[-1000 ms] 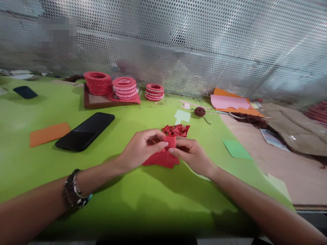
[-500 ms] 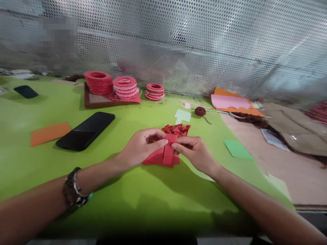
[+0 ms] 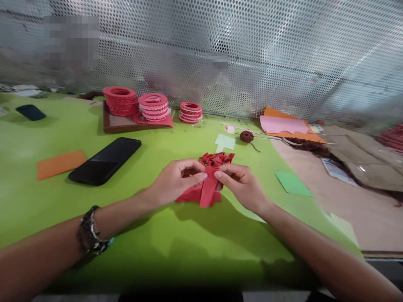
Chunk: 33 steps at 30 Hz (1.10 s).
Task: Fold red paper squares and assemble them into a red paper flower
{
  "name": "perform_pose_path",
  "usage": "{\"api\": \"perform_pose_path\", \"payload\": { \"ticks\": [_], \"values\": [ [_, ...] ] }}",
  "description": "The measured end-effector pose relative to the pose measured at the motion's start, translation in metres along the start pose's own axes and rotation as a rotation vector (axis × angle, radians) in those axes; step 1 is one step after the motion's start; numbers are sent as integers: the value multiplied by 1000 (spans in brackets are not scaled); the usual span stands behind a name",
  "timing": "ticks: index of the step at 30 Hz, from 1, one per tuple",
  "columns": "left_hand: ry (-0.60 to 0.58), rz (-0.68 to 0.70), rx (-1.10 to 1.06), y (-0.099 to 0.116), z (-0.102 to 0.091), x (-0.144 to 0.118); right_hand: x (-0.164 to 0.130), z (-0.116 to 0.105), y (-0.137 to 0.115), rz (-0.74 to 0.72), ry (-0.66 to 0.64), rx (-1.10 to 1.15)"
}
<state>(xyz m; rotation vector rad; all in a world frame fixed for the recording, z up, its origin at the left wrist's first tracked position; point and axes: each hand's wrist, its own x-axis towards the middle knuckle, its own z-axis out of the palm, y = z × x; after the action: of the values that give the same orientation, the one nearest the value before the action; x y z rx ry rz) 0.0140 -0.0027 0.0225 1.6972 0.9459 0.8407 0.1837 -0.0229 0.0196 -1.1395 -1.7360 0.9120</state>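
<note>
A strip of red paper (image 3: 208, 191) is held upright between my two hands, its lower end hanging toward me. My left hand (image 3: 176, 178) pinches its left edge near the top, thumb in front. On the other edge, my right hand (image 3: 241, 184) grips with thumb and forefinger. Beneath and behind the strip lie flat red paper pieces (image 3: 189, 195) on the green table. Just beyond my fingers sits a heap of folded red paper pieces (image 3: 217, 158). The fingertips behind the strip are partly hidden.
A black phone (image 3: 105, 161) and an orange card (image 3: 61, 164) lie left. Stacked red and pink rings (image 3: 121, 102) stand on a brown tray (image 3: 122, 126) at the back. A brown yarn ball (image 3: 247, 136) and green card (image 3: 292, 183) are right. A perforated metal wall (image 3: 239, 50) rises behind.
The strip has tilted, its lower end now reaching further down and left. My right thumb has shifted slightly up and right along the strip; my left hand stays nearly in place.
</note>
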Motion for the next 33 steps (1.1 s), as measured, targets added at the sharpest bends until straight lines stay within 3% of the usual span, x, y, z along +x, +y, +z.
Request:
{"api": "perform_pose_path", "payload": {
  "ticks": [10,17,33],
  "values": [
    [-66,15,1,-5,5,-2,-2,0,-1,-84,114,-53],
    [-39,5,10,-3,1,-1,-2,2,5,-119,-60,-151],
    [-20,-29,-93,-1,-1,3,-5,5,7,-113,-158,-153]
  ]
}}
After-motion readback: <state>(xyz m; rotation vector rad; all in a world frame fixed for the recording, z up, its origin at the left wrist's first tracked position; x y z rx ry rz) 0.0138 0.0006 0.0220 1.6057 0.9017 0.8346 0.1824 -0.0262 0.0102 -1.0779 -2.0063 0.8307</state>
